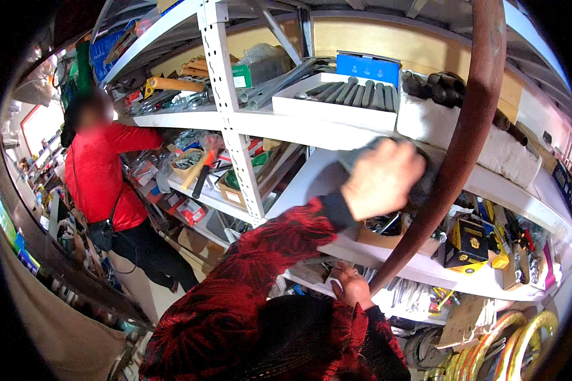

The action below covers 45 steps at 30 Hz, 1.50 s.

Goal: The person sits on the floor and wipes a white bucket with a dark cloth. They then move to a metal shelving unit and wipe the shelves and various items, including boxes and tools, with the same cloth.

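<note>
My left hand (386,178), blurred and with curled fingers, is at the front edge of the white metal shelf (314,135). A dark grey, soft-looking thing (355,153), perhaps a cloth, shows behind and beside its fingers. Above it stands a white tray (333,113) of dark metal rods or chisels (355,93). Lower down, my right hand (355,288) is bent beside a small white thing (334,282) near a lower shelf; whether it grips this is unclear. A reddish-brown curved pipe or bar (462,128) crosses the view right of both hands.
A person in red (100,176) reaches into the shelving at left. A perforated white upright (226,105) divides the shelves. A hammer (204,174), a black-and-yellow box (467,245) and other tools crowd them. Coiled yellow hoses (519,343) stand at lower right.
</note>
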{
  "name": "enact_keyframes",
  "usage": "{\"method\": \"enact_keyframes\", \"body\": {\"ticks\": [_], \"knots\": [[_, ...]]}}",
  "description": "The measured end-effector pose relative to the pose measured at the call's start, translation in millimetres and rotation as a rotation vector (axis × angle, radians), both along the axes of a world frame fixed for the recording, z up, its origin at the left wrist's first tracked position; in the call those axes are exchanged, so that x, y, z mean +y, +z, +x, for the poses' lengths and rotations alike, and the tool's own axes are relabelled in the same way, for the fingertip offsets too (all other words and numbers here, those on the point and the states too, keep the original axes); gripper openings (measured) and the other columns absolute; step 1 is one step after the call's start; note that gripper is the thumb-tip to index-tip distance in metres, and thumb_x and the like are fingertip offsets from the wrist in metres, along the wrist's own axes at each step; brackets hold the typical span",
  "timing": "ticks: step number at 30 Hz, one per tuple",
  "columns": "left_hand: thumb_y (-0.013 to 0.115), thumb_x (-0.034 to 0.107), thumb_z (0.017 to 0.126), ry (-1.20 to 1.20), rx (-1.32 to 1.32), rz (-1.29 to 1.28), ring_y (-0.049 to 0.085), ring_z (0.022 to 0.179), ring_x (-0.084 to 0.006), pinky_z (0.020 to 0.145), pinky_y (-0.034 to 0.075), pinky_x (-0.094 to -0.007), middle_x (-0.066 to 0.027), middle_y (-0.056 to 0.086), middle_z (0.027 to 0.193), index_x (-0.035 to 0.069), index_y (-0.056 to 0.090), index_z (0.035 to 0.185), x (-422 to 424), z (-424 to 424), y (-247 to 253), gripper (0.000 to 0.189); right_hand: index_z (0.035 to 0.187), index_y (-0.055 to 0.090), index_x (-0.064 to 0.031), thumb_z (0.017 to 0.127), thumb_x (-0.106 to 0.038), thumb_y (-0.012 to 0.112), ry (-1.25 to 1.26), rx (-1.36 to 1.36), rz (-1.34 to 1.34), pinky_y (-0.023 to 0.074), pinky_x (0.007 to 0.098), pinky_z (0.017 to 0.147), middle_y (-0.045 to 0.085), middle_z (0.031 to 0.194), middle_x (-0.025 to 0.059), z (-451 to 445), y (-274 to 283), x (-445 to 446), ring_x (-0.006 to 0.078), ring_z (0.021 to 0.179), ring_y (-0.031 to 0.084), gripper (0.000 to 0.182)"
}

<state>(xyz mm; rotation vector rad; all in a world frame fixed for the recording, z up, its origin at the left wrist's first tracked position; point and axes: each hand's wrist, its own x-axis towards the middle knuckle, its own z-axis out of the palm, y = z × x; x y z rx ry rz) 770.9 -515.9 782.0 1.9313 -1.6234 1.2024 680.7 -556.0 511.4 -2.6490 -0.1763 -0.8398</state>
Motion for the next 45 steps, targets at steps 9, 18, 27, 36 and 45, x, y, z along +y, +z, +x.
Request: {"method": "enact_keyframes", "body": {"ticks": [9,18,27,36,45], "knots": [[0.062,0.012,0.052,-0.008,0.120,-0.247,0.053,0.080,-0.0273,0.059,0.048,-0.0385,-0.0086,0.050,0.080,0.008,0.055,0.072,21.0,30.7,19.1,0.021,0.107,0.052,-0.0057,0.075,-0.021,0.058,0.048,0.194,-0.017,0.0470,0.0388,0.078,0.054,0.108,0.0155,-10.7,-25.3,-17.8,0.0317,0.096,0.054,0.036],[0.059,0.016,0.055,-0.342,0.035,-0.179,0.050,0.078,-0.0272,0.057,0.047,-0.0347,-0.0084,0.048,0.081,0.006,0.055,0.074,-1.8,13.1,21.1,0.022,0.111,0.053,-0.0095,0.077,-0.022,0.057,0.035,0.382,0.024,0.0443,0.0400,0.084,0.053,0.113,0.0147,2.2,-13.2,4.3,0.0319,0.101,0.053,0.036],[0.069,0.015,0.051,0.039,0.208,-0.308,0.052,0.096,-0.0277,0.072,0.050,-0.0364,-0.0093,0.050,0.106,0.011,0.055,0.103,129.4,129.9,-0.9,0.054,0.106,0.056,-0.0141,0.081,-0.037,0.050,0.022,0.360,-0.085,0.0492,0.0385,0.067,0.057,0.103,0.0097,14.8,-58.4,6.2,0.0302,0.085,0.058,0.034],[0.059,0.004,0.053,0.084,-0.032,-0.741,0.049,0.098,-0.0322,0.077,0.045,-0.0399,-0.0116,0.050,0.108,0.010,0.055,0.106,203.0,191.2,59.6,0.054,0.105,0.056,-0.0134,0.081,-0.036,0.050,0.028,0.514,-0.135,0.0486,0.0389,0.067,0.059,0.097,0.0111,45.5,-95.2,8.7,0.0307,0.083,0.058,0.033],[0.058,0.005,0.063,0.411,-0.360,-0.429,0.033,0.115,-0.0436,0.080,0.046,-0.0472,-0.0139,0.040,0.121,0.015,0.058,0.102,169.8,226.9,140.1,0.040,0.106,0.055,-0.0128,0.077,-0.031,0.055,0.064,0.447,-0.071,0.0478,0.0407,0.071,0.058,0.099,0.0134,78.3,-33.0,59.5,0.0317,0.087,0.057,0.034]]}}
